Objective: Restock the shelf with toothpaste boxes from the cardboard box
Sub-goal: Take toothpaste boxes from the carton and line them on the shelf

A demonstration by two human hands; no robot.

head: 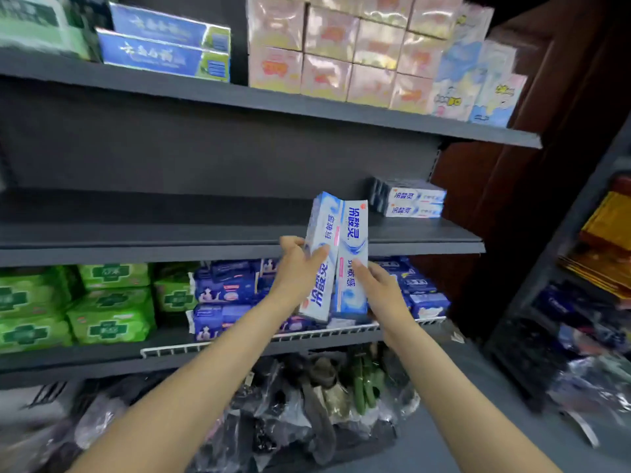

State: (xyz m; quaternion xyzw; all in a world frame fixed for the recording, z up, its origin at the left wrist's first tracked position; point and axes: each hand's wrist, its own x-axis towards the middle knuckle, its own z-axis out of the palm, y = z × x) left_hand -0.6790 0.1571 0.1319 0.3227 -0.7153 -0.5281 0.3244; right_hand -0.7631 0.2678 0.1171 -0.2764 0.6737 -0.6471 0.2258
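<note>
I hold two white-and-blue toothpaste boxes side by side, standing on end, in front of the middle shelf's front edge. My left hand grips the left toothpaste box; my right hand grips the right toothpaste box near its lower half. At the shelf's far right lies a small stack of toothpaste boxes of the same kind, flat against the back. The cardboard box is not in view.
The top shelf carries blue boxes and pink tissue packs. Below the middle shelf sit green packs and blue packs behind a white wire rail. Dark bagged goods fill the floor level. Another rack stands to the right.
</note>
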